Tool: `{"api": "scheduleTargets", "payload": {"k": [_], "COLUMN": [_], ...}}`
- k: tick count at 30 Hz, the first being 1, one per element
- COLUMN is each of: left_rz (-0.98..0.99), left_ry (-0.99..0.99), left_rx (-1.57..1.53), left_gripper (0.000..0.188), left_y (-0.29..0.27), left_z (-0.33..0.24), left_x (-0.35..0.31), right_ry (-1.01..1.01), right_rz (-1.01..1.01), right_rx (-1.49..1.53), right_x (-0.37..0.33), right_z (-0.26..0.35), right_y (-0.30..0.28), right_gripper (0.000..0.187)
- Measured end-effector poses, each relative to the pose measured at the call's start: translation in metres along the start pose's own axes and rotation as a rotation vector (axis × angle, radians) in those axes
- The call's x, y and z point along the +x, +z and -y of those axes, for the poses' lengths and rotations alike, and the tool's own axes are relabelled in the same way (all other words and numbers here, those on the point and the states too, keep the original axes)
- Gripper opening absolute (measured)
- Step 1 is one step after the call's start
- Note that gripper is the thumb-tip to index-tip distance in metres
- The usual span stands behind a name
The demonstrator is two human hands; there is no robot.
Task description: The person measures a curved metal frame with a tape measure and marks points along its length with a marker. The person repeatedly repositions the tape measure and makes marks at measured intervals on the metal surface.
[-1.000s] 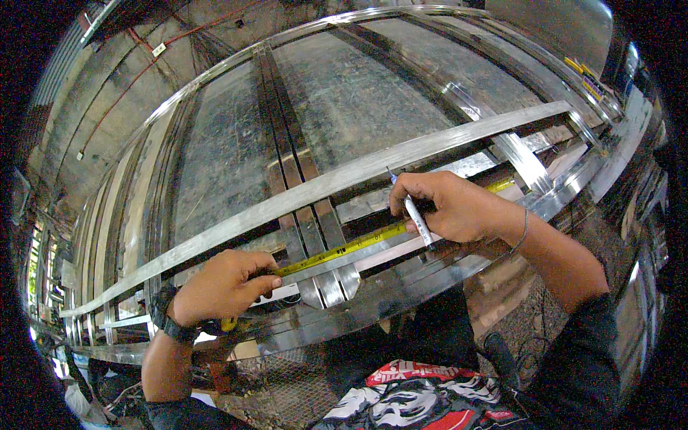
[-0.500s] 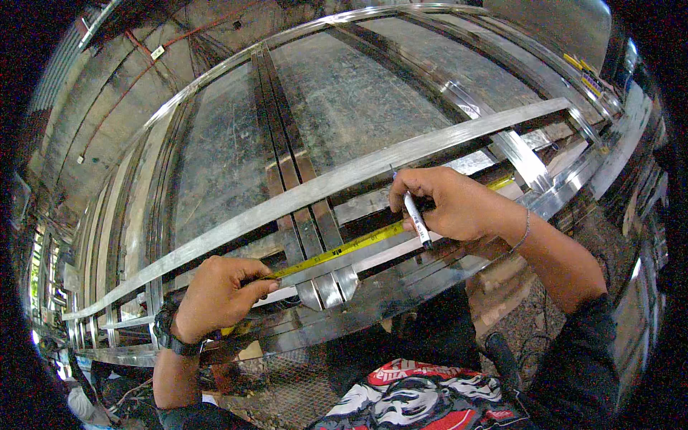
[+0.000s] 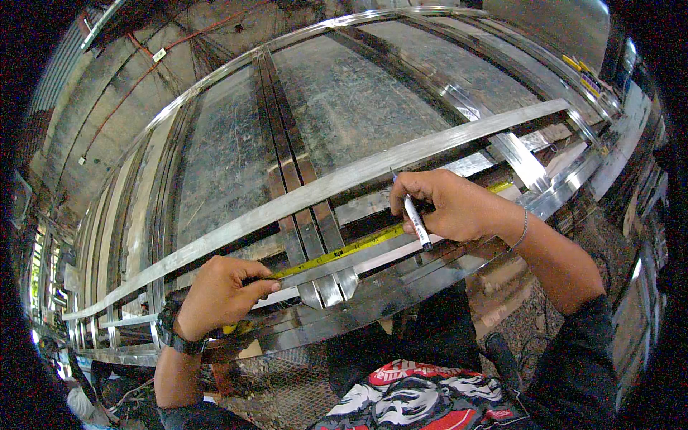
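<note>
A yellow tape measure [image 3: 331, 255] is stretched along a shiny metal strip near the front of a metal frame. Its blade is pinched between the thumb and forefinger of my left hand [image 3: 218, 295], and a bit of yellow shows under that wrist. My right hand [image 3: 462, 206] is closed on a white marker pen [image 3: 414, 221], held slantwise with its dark end low. The blade passes beneath my right fingers and shows again beyond them; whether they also press on it, I cannot tell.
Just beyond my hands, a long silvery bar [image 3: 390, 158] runs across the frame. Dark crosspieces [image 3: 281, 147] lie over a worn grey sheet [image 3: 362, 89]. Several yellow tools [image 3: 584, 75] rest at the far right. Below the near edge is wire mesh [image 3: 297, 380].
Both hands keep almost the same place and grip. The tape and the frame look nearly unmoved, with only a slight shift of the view.
</note>
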State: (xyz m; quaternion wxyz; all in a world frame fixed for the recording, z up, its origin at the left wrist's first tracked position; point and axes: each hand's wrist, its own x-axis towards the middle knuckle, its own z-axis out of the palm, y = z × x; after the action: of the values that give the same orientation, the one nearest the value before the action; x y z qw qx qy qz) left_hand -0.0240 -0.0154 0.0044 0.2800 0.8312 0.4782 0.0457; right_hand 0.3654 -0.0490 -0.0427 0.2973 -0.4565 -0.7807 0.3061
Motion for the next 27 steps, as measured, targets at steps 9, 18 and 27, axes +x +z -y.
{"api": "scheduleTargets", "payload": {"k": [9,18,27], "left_rz": [-0.004,-0.003,0.001], "left_ry": [-0.011,0.000,-0.005], "left_rx": [-0.034,-0.015,-0.019], "left_gripper": [0.021,0.022,0.022], "left_y": [-0.0006,-0.0012,-0.0012], "left_z": [-0.0026,-0.0046,-0.0039], "left_x": [-0.0033,-0.0022,-0.0031], "right_ry": [0.014,0.071,0.040], "right_rz": [0.025,0.046,0.032], "right_rx": [0.021,0.031,0.024], "right_x": [0.0003,-0.0001,0.0003], "right_z": [0.0049,0.0024,0.0010], "right_y": [-0.0008,-0.0013,0.0008], "right_gripper": [0.027,0.027,0.026]}}
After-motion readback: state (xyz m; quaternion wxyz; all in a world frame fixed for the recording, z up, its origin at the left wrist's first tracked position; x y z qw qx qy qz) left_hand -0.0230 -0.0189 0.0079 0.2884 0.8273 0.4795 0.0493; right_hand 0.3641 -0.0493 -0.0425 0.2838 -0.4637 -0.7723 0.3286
